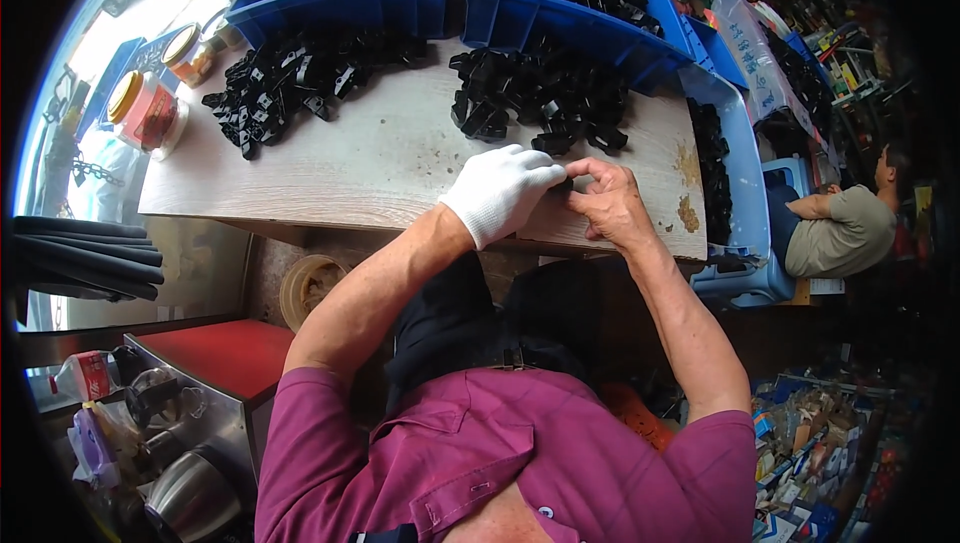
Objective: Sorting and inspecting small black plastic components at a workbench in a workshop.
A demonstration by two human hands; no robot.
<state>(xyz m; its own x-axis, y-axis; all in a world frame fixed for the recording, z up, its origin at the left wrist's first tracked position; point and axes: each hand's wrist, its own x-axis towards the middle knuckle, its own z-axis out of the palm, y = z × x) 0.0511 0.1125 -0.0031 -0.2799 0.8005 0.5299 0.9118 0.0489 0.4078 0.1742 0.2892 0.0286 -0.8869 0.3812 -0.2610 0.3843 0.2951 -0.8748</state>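
My left hand, in a white knit glove, is closed near the front edge of the pale wooden table. Bare and bent at the fingers, my right hand meets it fingertip to fingertip. Between them shows a small black plastic part, mostly hidden by the fingers. Just beyond my hands lies a pile of black plastic parts. Another heap of black parts with small metallic bits spreads over the table's left side.
Two blue bins full of black parts line the back. A light blue crate stands at the right edge, near a seated person. Yellow-lidded jars stand left; a bucket sits below the table.
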